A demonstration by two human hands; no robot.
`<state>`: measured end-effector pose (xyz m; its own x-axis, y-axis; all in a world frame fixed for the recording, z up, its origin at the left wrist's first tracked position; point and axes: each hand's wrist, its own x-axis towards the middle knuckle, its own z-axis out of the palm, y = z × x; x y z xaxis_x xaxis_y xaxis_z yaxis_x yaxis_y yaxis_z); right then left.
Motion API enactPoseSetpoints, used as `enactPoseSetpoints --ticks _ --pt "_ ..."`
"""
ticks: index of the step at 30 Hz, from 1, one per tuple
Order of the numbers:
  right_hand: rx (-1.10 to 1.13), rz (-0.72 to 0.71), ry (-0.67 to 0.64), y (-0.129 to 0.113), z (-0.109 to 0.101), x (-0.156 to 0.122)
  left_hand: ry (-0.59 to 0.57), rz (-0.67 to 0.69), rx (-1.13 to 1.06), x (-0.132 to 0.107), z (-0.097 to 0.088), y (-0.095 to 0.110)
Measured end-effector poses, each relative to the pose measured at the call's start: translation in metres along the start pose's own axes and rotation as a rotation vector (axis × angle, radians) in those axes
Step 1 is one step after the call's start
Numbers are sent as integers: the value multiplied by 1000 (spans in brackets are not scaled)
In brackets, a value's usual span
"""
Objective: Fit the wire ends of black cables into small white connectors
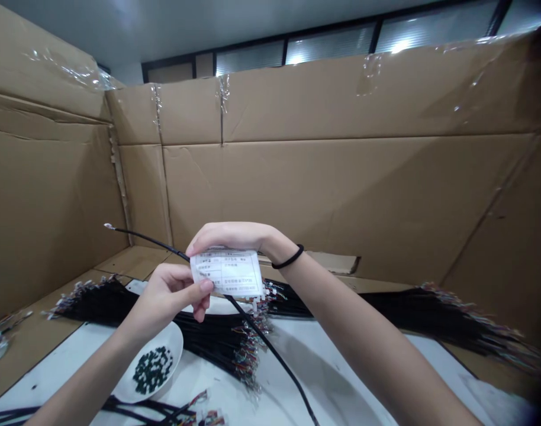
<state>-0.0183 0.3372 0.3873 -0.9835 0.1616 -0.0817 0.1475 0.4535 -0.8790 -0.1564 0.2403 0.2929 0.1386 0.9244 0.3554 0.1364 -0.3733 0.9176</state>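
A white printed label [229, 273] is held up in front of a black cable [270, 346]. My left hand [175, 294] pinches the label's lower left corner between thumb and fingers. My right hand [228, 235] arches over the top, its fingertips at the label's upper left corner beside the cable. The cable runs slantwise from a small white connector [109, 226] at upper left, passes behind the label and leaves at lower right. Whether the label is stuck to the cable is hidden. A black band [289, 257] circles my right wrist.
Bundles of black cables with coloured wire ends lie left [102, 300], centre [217, 343] and right [430, 310] on the white table [292, 343]. A white bowl [178, 343] of small dark and white pieces stands at front left. Cardboard walls [341, 195] enclose the back and sides.
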Motion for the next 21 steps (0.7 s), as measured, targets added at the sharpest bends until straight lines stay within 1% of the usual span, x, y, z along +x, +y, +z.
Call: enactPoseSetpoints --ticks 4,8,15,21 --pt "103 26 4 2 -1 1 19 38 103 0 0 4" --pt "134 43 -8 8 -2 0 16 51 137 0 0 4" --pt "62 31 -79 18 -7 2 31 55 178 2 -1 -1" --pt "-8 -15 -115 20 -8 4 10 69 217 1 -2 2"
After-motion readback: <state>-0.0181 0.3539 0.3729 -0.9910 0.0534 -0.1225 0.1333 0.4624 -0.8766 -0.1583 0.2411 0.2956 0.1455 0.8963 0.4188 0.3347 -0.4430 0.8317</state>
